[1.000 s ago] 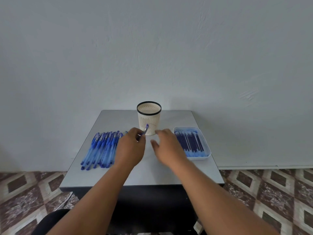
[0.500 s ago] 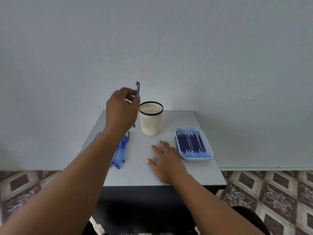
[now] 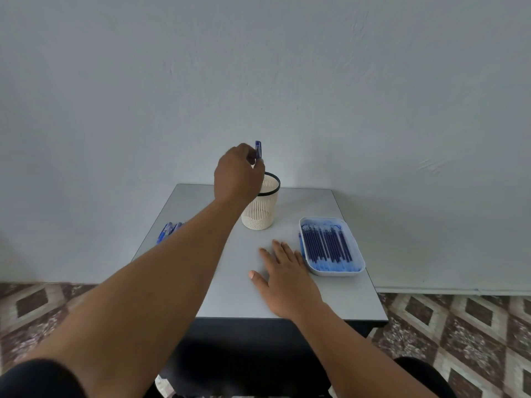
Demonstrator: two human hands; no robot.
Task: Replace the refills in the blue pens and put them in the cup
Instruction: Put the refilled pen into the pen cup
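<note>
The left arm reaches forward and up across the pale grey square counter, forearm rising at a slant from the lower left corner to the wrist. The left hand hangs over the near-left rim of the cream perforated plastic cup with a black rim, knuckles toward the camera and fingers curled inward. Its grip is clenched on a blue translucent plastic pen, pinched between thumb and fingertips. The pen stands nearly upright, its top end poking above the hand; the lower part is hidden behind the hand, so whether its tip has entered the cup is hard to tell.

The right hand lies palm down on the counter, fingers straight and slightly spread, thumb angled out to the left, its grip released and holding nothing. Its fingertips point toward the far edge, and the hand sits just beside the left edge of a white rounded rectangular plastic tray, which holds a row of dark blue pen refills lying side by side.

Near the counter's left edge, the ends of more blue pens show beyond the left forearm, which covers the rest of them. The cup stands near the counter's far edge, well apart from the tray.
</note>
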